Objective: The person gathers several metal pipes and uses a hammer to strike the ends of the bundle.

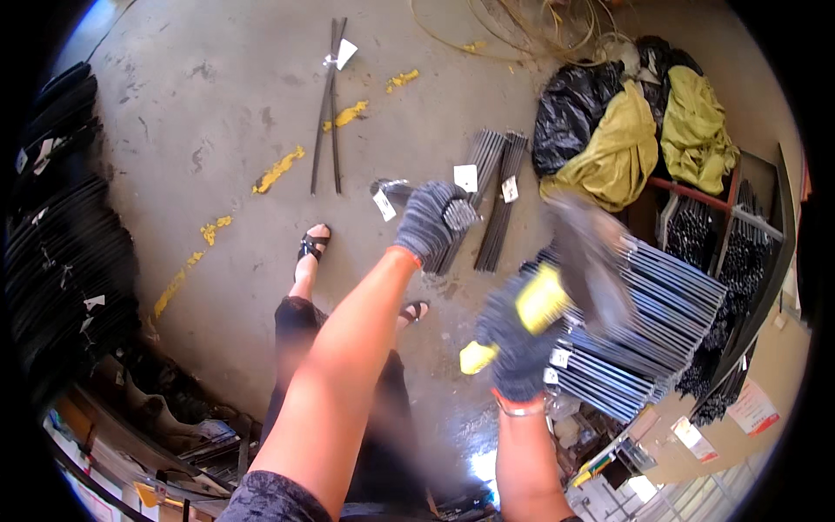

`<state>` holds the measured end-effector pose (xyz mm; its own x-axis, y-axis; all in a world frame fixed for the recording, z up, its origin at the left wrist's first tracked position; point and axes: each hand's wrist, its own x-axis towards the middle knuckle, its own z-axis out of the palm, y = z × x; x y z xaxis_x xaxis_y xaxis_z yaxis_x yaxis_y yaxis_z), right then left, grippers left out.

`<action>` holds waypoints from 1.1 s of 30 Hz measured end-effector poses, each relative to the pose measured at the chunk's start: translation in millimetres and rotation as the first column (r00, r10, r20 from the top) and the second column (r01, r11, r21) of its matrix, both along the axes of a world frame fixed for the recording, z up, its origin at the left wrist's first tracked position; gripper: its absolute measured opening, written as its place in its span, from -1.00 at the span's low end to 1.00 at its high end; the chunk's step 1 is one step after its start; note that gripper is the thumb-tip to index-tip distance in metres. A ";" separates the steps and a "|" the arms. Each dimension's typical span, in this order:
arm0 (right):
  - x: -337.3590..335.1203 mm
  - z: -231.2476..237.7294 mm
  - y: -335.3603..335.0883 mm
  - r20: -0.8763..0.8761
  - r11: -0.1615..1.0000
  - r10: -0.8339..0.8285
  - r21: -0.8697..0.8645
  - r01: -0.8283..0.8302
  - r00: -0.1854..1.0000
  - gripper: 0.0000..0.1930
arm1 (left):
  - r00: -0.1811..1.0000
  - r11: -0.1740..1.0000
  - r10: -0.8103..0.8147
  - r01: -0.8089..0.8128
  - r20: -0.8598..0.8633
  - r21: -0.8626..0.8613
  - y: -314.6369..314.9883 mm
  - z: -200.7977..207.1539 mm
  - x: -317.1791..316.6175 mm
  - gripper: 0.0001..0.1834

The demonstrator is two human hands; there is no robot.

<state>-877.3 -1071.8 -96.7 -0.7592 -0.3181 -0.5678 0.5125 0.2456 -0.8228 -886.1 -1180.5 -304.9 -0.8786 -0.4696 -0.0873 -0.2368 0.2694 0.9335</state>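
Your left hand [426, 217] is curled round a bundle of rods [460, 215], its ends showing beside your fist, just left of the two tagged bundles [504, 213] on the floor [217, 104]. Your right hand [515, 352] is wrapped round a yellow-handled tool [541, 300] — its far end is too blurred to identify. Keep the left grip firm and the rod ends level, and the tool clear of your left fingers — and the stacked rods [609, 361].
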 end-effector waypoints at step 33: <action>-8.5 -33.1 8.6 -0.147 0.918 0.239 0.357 -0.174 0.960 -0.84 | 0.999 1.000 -0.008 0.008 -0.039 0.010 5.1 -0.9 7.2 -0.71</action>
